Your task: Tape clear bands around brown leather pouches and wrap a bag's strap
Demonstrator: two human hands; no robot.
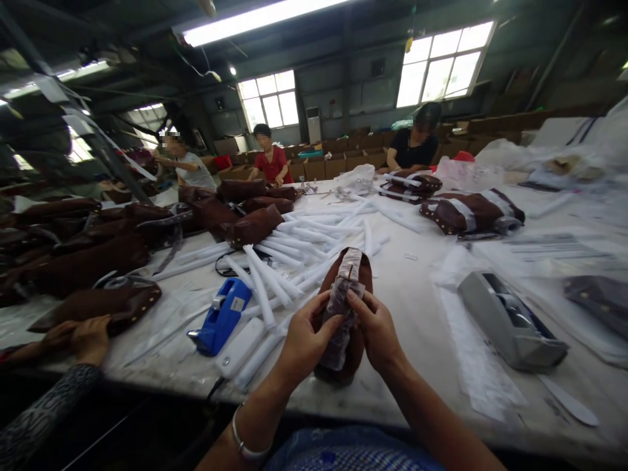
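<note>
A brown leather bag [362, 340] stands on edge in front of me at the table's near side. Along its top runs a strip of thin, crinkled, translucent wrapping [336, 350], with a whiter piece [351, 261] at the far end. My left hand [307, 330] is closed on the wrapping from the left, thumb lying across it. From the right, my right hand [375, 324] pinches the same wrapping near its far end. What lies under the wrapping is hard to make out.
White foam tubes [299, 242] lie heaped beyond the bag. A blue tape dispenser [223, 317] stands left, a grey one [510, 320] right. Brown bags [255, 226] pile up at far left. A co-worker's hands [81, 337] rest by another bag [105, 306]. Several people work across the table.
</note>
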